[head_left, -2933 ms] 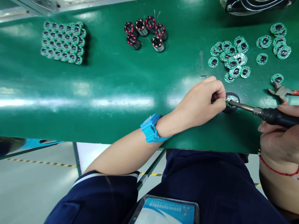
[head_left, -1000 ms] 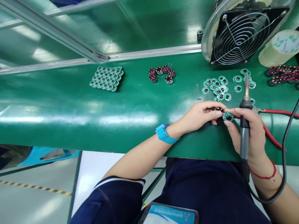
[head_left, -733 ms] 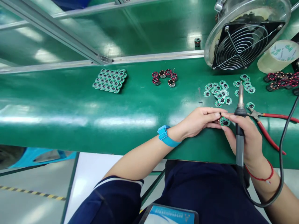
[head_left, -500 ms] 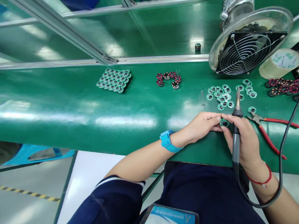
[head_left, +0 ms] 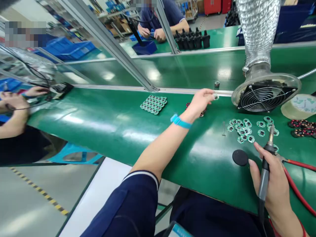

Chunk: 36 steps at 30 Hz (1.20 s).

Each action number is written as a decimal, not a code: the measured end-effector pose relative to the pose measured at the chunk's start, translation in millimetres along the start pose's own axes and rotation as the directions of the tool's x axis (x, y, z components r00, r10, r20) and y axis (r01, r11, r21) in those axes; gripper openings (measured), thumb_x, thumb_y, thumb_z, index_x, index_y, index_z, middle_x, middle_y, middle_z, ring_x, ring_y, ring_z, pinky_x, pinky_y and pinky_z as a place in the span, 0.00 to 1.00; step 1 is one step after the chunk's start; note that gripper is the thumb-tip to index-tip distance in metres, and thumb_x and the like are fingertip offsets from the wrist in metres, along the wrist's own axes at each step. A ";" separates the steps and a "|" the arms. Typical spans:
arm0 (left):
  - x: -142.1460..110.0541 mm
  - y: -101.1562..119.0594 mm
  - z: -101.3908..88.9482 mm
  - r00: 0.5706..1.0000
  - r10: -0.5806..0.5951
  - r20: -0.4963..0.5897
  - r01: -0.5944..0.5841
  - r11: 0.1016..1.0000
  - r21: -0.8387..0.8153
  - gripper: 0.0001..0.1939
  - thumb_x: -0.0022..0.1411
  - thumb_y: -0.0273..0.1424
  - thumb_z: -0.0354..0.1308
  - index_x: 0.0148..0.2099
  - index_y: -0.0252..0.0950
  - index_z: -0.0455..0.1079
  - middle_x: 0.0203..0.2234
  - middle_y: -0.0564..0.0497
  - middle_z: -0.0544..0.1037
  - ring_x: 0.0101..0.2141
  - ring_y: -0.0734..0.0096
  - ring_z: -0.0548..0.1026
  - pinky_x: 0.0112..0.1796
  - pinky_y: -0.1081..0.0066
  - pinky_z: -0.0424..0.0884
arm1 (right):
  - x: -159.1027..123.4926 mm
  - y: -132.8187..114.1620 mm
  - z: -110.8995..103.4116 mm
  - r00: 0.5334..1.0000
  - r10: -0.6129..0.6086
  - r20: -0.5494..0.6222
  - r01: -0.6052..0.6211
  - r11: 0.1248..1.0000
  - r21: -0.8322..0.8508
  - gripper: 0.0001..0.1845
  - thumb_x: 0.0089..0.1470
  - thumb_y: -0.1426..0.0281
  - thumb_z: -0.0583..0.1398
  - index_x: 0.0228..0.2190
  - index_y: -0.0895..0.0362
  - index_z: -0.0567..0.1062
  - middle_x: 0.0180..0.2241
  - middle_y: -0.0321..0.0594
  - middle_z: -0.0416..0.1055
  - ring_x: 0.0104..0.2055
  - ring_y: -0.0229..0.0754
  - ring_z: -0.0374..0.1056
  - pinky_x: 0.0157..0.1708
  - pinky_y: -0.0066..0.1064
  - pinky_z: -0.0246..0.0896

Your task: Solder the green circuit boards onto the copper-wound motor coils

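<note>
My left hand [head_left: 202, 100], with a blue wrist strap, reaches over the bench and pinches a round green circuit board [head_left: 216, 96] at its fingertips. Whether a coil is fixed under that board I cannot tell. Partly hidden beneath this hand are red-and-black wound coils [head_left: 188, 105]. My right hand [head_left: 273, 174] is closed around a soldering iron [head_left: 265, 177], its metal tip pointing away from me. A black round pad [head_left: 240, 157] lies just left of that hand's thumb. Loose round boards [head_left: 244, 131] are scattered beyond the pad.
A tight block of round-board parts [head_left: 154, 104] sits left of my left hand. Behind the loose boards hangs a fume extractor fan [head_left: 266, 98]. Red-handled cutters [head_left: 296, 184] lie at right, near more coils [head_left: 303, 127]. Two people work nearby, left and across.
My left hand has left my right hand and moved away and leftward, carrying the round circuit board. The black pad now shows. The view has tilted up; the soldering iron stays in my right hand.
</note>
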<state>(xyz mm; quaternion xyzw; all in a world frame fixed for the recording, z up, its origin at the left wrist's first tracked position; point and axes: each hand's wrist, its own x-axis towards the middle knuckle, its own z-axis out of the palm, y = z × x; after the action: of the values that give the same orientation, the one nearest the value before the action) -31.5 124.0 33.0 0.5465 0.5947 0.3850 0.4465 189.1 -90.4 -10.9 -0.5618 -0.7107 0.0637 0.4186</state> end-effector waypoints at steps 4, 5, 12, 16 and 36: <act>81.9 -4.2 -12.0 0.993 -0.050 -0.104 0.070 0.976 0.204 0.10 0.64 0.29 0.56 0.47 0.29 0.69 0.42 0.44 0.76 0.39 0.73 0.74 0.43 0.68 0.72 | -0.9 1.0 5.0 1.000 0.018 -0.008 -0.018 1.000 0.010 0.28 0.56 0.69 0.60 0.58 0.53 0.63 0.53 0.47 0.70 0.47 0.51 0.70 0.43 0.45 0.67; 95.4 -6.6 -11.5 0.991 -0.067 -0.117 0.096 0.961 0.260 0.13 0.65 0.33 0.56 0.48 0.31 0.69 0.43 0.45 0.74 0.41 0.70 0.74 0.44 0.64 0.73 | -1.3 1.3 6.5 1.000 0.025 -0.007 -0.025 1.000 0.009 0.28 0.57 0.68 0.59 0.58 0.53 0.63 0.53 0.46 0.70 0.47 0.51 0.70 0.43 0.45 0.67; 129.6 -14.9 -19.0 0.981 -0.051 -0.187 0.144 0.839 0.525 0.18 0.66 0.37 0.54 0.54 0.34 0.66 0.50 0.44 0.71 0.48 0.65 0.72 0.48 0.58 0.73 | -1.0 4.4 8.9 0.997 0.058 -0.055 -0.060 0.997 -0.048 0.25 0.60 0.64 0.56 0.58 0.54 0.63 0.50 0.44 0.72 0.45 0.48 0.70 0.45 0.41 0.65; 105.9 -13.4 -42.5 0.992 0.034 -0.125 0.047 0.804 0.593 0.18 0.66 0.38 0.54 0.53 0.32 0.67 0.48 0.44 0.72 0.46 0.65 0.73 0.46 0.59 0.73 | -1.9 2.0 5.2 0.998 0.040 -0.051 -0.041 0.999 -0.023 0.25 0.60 0.66 0.57 0.58 0.54 0.64 0.50 0.44 0.72 0.46 0.47 0.69 0.45 0.38 0.64; -95.2 -29.2 -5.8 0.955 0.161 0.250 -0.240 0.914 0.327 0.05 0.59 0.30 0.59 0.35 0.33 0.71 0.37 0.48 0.71 0.42 0.68 0.69 0.46 0.65 0.67 | -1.0 -5.5 1.0 1.000 -0.010 0.008 0.009 0.999 0.032 0.22 0.57 0.72 0.58 0.54 0.54 0.66 0.43 0.43 0.75 0.39 0.43 0.70 0.39 0.36 0.67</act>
<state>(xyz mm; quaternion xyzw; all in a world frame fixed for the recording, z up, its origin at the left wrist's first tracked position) -45.7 26.5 17.6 0.7150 0.5421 0.2534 0.3615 184.4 -92.9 -9.1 -0.5514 -0.7140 0.0755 0.4248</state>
